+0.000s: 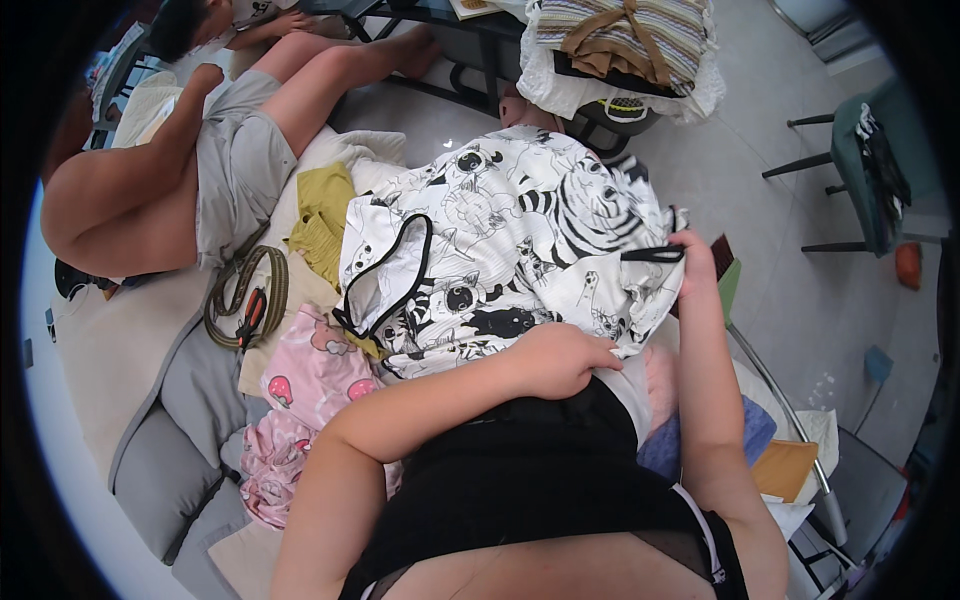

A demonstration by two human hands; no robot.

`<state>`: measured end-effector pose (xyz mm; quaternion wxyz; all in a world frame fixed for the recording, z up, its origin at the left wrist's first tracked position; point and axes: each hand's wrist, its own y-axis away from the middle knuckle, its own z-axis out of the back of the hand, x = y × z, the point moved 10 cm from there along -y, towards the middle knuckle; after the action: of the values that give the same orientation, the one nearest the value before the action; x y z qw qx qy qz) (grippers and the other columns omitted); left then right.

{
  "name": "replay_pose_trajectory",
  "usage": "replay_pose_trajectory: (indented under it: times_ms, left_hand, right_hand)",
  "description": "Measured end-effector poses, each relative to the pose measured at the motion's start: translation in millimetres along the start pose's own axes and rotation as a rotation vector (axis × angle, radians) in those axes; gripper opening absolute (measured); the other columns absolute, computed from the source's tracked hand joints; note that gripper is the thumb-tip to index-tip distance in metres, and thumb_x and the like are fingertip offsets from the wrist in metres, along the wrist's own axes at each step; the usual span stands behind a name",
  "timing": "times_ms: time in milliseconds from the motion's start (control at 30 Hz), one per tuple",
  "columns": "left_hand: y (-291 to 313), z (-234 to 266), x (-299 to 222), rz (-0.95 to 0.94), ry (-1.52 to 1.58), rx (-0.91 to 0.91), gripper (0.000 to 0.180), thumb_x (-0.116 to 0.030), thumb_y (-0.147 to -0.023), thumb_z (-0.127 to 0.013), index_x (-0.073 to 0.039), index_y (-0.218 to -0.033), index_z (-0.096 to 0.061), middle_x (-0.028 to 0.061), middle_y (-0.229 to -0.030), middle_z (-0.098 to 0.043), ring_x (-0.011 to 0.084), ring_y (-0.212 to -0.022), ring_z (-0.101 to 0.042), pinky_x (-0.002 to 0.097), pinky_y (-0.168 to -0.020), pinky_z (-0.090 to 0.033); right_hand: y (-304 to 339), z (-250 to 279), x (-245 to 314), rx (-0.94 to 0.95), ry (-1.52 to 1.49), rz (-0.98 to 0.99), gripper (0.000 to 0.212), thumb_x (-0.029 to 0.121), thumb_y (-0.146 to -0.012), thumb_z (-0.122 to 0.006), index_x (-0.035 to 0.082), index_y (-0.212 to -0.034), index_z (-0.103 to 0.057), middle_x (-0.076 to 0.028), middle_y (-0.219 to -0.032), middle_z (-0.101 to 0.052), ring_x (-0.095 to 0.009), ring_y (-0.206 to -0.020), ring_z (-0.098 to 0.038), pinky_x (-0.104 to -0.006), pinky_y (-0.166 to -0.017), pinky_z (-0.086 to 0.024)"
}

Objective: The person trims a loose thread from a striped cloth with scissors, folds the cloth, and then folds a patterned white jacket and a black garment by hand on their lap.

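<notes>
A white shirt [480,230] printed with black cat drawings lies spread in front of me, its black-trimmed neckline turned to the left. My right hand [693,262] grips its right edge, next to a short black-trimmed opening. Closer to my body, my left hand [565,360] crosses over and pinches the near right edge of the cloth between thumb and fingers. Beside the shirt on the left lie a pink strawberry-print garment [315,365] and a mustard-yellow garment [320,215], partly covered by it.
A coiled belt [215,305] and orange-handled pliers [252,318] lie on the sofa [165,440] at left. Another person [240,160] sits there. Folded clothes [620,45] are stacked on a dark table ahead. At right stand a green chair [855,170] and a metal pole [785,410].
</notes>
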<state>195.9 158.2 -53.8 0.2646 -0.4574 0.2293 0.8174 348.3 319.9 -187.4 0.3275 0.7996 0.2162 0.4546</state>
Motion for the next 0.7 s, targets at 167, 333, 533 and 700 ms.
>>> replay_pose_trajectory:
  times_ms: [167, 333, 533, 700]
  left_hand:
    - [10, 33, 6, 0.065, -0.026, -0.004, 0.024, -0.021, -0.086, -0.06, -0.014, -0.107, -0.068, 0.0094, -0.111, -0.067, 0.0314, -0.088, -0.063, 0.0414, -0.078, -0.05]
    - [32, 123, 37, 0.279, -0.161, -0.358, 0.018, -0.017, -0.086, -0.06, -0.008, -0.1, -0.066, 0.0116, -0.086, -0.068, 0.032, -0.083, -0.064, 0.042, -0.076, -0.049]
    - [18, 150, 35, 0.143, -0.472, -0.559, 0.035, -0.003, -0.08, -0.06, -0.013, -0.113, -0.065, 0.0093, -0.104, -0.068, 0.0297, -0.099, -0.062, 0.0385, -0.085, -0.049]
    - [-18, 112, 32, -0.169, -0.838, -0.439, 0.026, -0.012, -0.081, -0.055, -0.016, -0.102, -0.07, 0.0003, -0.102, -0.068, 0.0246, -0.112, -0.058, 0.0436, -0.102, -0.04]
  right_hand:
    - [103, -111, 65, 0.564, -0.025, 0.296, 0.067, -0.01, -0.064, -0.043, 0.001, -0.13, -0.045, -0.021, -0.119, -0.06, -0.034, -0.103, -0.063, -0.045, -0.09, -0.053]
    - [196, -167, -32, 1.138, 0.483, -0.115, 0.064, -0.01, -0.06, -0.04, -0.002, -0.122, -0.054, -0.018, -0.098, -0.068, -0.023, -0.086, -0.067, -0.0371, -0.082, -0.054]
    - [249, -176, -126, 1.474, 1.021, -0.092, 0.05, 0.005, -0.072, -0.049, 0.008, -0.122, -0.057, -0.007, -0.097, -0.066, -0.014, -0.089, -0.064, -0.0281, -0.084, -0.049]
    - [253, -171, -124, 1.41, 1.088, -0.338, 0.038, 0.022, -0.088, -0.059, 0.008, -0.124, -0.055, -0.007, -0.095, -0.065, -0.014, -0.085, -0.064, -0.0285, -0.08, -0.049]
